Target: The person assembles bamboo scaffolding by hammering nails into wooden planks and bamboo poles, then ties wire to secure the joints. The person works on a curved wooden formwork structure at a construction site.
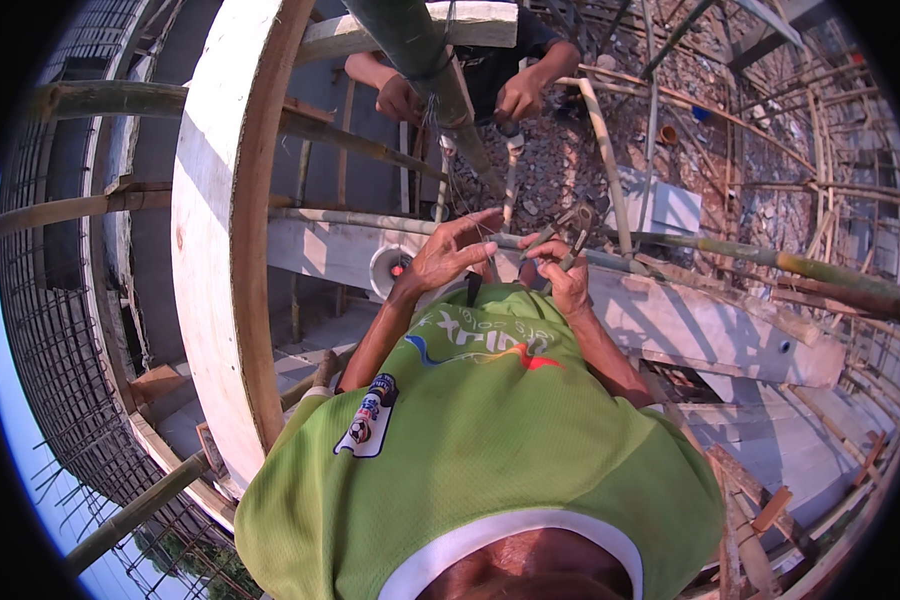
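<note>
My right hand (567, 283) is closed around the handles of metal pincers (577, 222), whose head points away from me. Beside it, my left hand (448, 255) has its thumb and fingers stretched apart. Thin wire (491, 250) shows faintly by those fingertips; whether they grip it I cannot make out. Both hands are in front of my green shirt, over a horizontal bamboo pole (370, 218). Ahead of them, a thick slanting bamboo pole (410, 45) has wire (431, 105) bound around it, with loose strands hanging down.
Across from me, another person's hands (519, 96) are close to the slanting pole. A tall timber plank (225, 220) rises at my left. Bamboo poles (780, 262) cross on the right, above planks and rubble-covered ground (560, 165). Rebar mesh (55, 290) lines the far left.
</note>
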{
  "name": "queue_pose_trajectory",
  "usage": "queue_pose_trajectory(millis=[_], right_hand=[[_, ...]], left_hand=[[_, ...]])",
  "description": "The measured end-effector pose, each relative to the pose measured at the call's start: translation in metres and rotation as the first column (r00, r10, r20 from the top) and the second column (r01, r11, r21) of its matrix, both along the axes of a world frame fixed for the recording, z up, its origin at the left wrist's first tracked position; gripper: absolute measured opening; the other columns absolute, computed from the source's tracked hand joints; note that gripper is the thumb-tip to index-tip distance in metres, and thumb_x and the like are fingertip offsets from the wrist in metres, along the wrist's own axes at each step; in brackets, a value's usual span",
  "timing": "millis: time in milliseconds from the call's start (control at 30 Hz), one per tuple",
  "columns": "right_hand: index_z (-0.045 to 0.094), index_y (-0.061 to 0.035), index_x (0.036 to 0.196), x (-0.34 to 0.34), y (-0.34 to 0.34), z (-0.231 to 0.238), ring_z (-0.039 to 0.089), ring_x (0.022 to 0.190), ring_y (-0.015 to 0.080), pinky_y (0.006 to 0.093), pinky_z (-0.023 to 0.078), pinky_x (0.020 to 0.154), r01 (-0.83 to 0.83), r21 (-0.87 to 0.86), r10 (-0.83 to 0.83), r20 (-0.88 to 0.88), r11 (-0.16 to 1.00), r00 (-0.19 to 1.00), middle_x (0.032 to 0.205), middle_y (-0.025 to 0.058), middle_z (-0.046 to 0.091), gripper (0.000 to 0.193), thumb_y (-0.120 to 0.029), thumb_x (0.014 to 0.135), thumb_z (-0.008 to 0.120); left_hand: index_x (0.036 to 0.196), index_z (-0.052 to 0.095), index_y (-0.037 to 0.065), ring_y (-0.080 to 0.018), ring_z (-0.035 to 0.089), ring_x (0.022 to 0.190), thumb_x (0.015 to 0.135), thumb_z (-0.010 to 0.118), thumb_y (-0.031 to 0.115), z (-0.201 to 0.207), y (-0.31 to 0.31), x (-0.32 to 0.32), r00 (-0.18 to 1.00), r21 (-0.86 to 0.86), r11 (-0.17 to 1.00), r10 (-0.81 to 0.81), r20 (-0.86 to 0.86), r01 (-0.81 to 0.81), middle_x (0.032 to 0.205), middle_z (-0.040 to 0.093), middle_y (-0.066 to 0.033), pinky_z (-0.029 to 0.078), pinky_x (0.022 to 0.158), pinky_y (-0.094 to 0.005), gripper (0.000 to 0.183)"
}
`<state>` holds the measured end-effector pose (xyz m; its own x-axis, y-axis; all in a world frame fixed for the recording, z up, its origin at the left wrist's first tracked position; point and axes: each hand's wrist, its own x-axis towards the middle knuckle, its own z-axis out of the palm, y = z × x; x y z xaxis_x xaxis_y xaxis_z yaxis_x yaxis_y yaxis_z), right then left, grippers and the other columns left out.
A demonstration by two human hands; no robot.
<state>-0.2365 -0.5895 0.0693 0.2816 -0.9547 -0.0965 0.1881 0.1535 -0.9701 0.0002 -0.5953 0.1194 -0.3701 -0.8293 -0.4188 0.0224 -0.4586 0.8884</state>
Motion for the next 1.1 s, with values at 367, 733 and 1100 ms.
queue_pose_trajectory(millis=[367, 733, 1100], right_hand=[[0.065, 0.0066, 0.113, -0.069, -0.008, -0.108, 0.067, 0.086, 0.0180, 0.0271, 0.055, 0.075, 0.344, 0.336, -0.295, -0.190, 0.877, 0.936, 0.097, 0.0112, 0.067, 0.044, 0.000, 0.072, 0.049], [0.069, 0.0038, 0.099, -0.068, 0.019, -0.175, 0.059, 0.060, 0.0142, 0.0283, 0.051, 0.053, 0.323, 0.612, -0.099, -0.371, 0.722, 0.923, 0.075, 0.0043, 0.061, 0.027, 0.000, 0.078, 0.052], [0.065, 0.0045, 0.092, -0.089, 0.031, -0.209, 0.055, 0.050, 0.0183, 0.0345, 0.046, 0.040, 0.265, 0.752, 0.183, -0.453, 0.603, 0.873, 0.065, 0.0098, 0.056, 0.020, 0.000, 0.082, 0.048]], left_hand=[[0.128, 0.054, 0.000, -0.0250, 0.064, 0.112, 0.098, 0.052, 0.013, -0.090, 0.008, 0.081, 0.691, 0.224, 0.659, 0.714, 0.114, -0.718, 0.123, 0.063, -0.0145, 0.053, 0.094, -0.0382, 0.033], [0.139, 0.042, -0.004, -0.0298, 0.057, 0.119, 0.100, 0.044, 0.014, -0.145, 0.031, 0.085, 0.471, 0.438, 0.375, 0.872, 0.131, -0.817, 0.132, 0.054, -0.0180, 0.048, 0.101, -0.0424, 0.043], [0.145, 0.035, -0.002, -0.0277, 0.050, 0.130, 0.102, 0.042, 0.016, -0.193, 0.052, 0.061, 0.401, 0.554, 0.310, 0.915, 0.048, -0.773, 0.143, 0.047, -0.0170, 0.046, 0.106, -0.0407, 0.048]])
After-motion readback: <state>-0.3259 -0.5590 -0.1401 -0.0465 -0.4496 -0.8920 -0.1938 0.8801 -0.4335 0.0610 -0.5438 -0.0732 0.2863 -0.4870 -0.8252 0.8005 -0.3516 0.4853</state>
